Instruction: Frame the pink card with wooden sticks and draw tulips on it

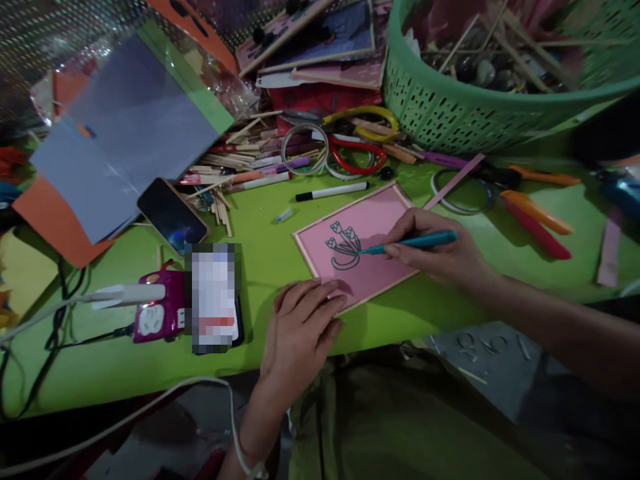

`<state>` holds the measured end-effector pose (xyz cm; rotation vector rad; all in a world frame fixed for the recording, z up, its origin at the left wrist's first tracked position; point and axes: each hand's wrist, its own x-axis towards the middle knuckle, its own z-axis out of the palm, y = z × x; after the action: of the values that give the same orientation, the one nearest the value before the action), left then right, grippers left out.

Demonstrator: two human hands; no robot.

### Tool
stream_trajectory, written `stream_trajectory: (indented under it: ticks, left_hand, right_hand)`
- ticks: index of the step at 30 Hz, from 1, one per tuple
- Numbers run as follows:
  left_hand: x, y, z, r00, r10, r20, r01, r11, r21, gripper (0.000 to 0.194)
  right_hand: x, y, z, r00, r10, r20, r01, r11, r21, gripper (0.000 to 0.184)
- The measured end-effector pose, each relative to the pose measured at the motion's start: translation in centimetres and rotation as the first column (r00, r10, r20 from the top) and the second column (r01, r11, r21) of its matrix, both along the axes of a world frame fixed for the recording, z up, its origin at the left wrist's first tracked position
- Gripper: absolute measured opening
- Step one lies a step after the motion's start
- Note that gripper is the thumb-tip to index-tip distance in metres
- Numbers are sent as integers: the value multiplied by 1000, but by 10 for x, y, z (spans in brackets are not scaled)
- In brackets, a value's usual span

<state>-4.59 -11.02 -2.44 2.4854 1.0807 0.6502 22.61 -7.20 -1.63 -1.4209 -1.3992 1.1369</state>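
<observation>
A pink card (377, 230) edged with thin wooden strips lies flat on the green table (260, 267). Dark green lines on it form a bunch of flowers (345, 243) with a curved stroke below. Between the fingers of my right hand (430, 250) is a teal marker (423, 240), its tip touching the drawing near the stems. My left hand (305, 327) rests with fingers stretched out over the card's lower left edge. Just beyond the card are a black-and-white marker (333, 191) and a small pale blue cap (285, 215).
Phones (173, 213) and a purple power adapter (160, 307) with cables sit on the left. Coloured paper sheets (135, 127) lie behind them. Tape rolls (305, 148), sticks and scissors (545, 177) crowd the back and right. A green basket (450, 117) stands at the back right.
</observation>
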Motion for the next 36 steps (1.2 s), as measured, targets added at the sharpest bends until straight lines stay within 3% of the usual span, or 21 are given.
stream_trajectory:
  ticks: [9,27,36]
  left_hand:
    - [-1,2,3,1000,9,-11,-9,1000,26,23]
    - [-1,2,4,999,9,-33,-9,1000,9,25]
    - [-2,3,5,999,0,-39,0,1000,16,24]
  right_hand:
    - [-2,-2,-2,999,-45,0,45,999,1,22]
    - [-1,0,0,999,2,50,-1,1000,-14,22]
    - [-1,2,2,998,-14,55,13,1000,23,13]
